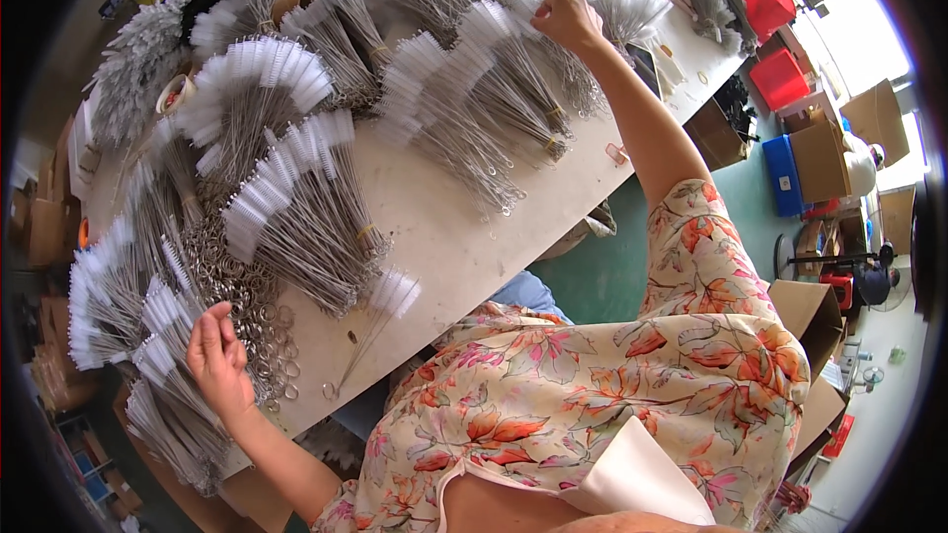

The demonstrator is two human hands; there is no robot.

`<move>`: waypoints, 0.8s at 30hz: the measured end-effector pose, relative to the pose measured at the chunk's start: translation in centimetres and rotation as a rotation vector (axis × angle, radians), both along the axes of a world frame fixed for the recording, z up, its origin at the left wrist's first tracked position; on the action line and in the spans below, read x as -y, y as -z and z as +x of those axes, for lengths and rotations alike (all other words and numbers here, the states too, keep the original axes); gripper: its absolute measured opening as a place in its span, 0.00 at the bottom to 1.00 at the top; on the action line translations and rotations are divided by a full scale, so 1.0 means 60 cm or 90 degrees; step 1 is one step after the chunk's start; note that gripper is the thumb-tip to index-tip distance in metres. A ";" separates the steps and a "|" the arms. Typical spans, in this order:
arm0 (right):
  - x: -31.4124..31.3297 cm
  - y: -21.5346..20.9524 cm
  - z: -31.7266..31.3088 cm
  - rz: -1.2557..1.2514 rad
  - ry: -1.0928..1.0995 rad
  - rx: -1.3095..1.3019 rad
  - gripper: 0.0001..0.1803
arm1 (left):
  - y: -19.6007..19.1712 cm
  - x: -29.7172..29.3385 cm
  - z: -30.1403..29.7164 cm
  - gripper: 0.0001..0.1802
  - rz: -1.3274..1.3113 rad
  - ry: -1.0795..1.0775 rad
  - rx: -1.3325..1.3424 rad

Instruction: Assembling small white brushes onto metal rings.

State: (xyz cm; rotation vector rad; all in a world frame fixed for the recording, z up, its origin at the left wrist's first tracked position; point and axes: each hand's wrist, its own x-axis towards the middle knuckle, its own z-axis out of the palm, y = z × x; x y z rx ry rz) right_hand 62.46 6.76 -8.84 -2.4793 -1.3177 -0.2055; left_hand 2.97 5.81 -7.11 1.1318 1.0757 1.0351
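My left hand [219, 360] is over the near left of the table, palm turned inward and fingers loosely bent, with nothing visible in it. Beside it lie a heap of metal rings [281, 350] and bundles of thin wire brushes [163, 311] with white bristle heads. Reaching to the far side, my right hand [571, 22] has its fingers closed among the bristle heads of a brush bundle [617, 8]. Whatever those fingers pinch is hidden. A small group of loose brushes [390, 296] rests near the table's front edge, apart from the larger bundle [306, 217].
More brush bundles [252, 89] cover the pale table [434, 237]. A tape roll [176, 94] stands among them at the left. Red bins [765, 2], a blue crate [783, 176] and cardboard boxes [815, 153] stand on the right, near a fan [874, 281].
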 end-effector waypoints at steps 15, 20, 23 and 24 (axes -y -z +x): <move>0.061 -0.148 -0.299 0.434 -0.556 -0.739 0.14 | -0.038 0.041 0.193 0.11 0.204 0.172 0.010; 0.114 -0.098 -0.498 0.105 -0.473 -0.965 0.15 | -0.006 0.045 0.279 0.07 0.418 0.159 -0.047; 0.129 -0.087 -0.541 0.394 -0.620 -0.938 0.21 | 0.014 0.032 0.255 0.05 0.552 0.100 -0.191; 0.133 -0.083 -0.529 0.401 -0.608 -0.882 0.20 | 0.011 0.020 0.246 0.05 0.691 0.039 -0.146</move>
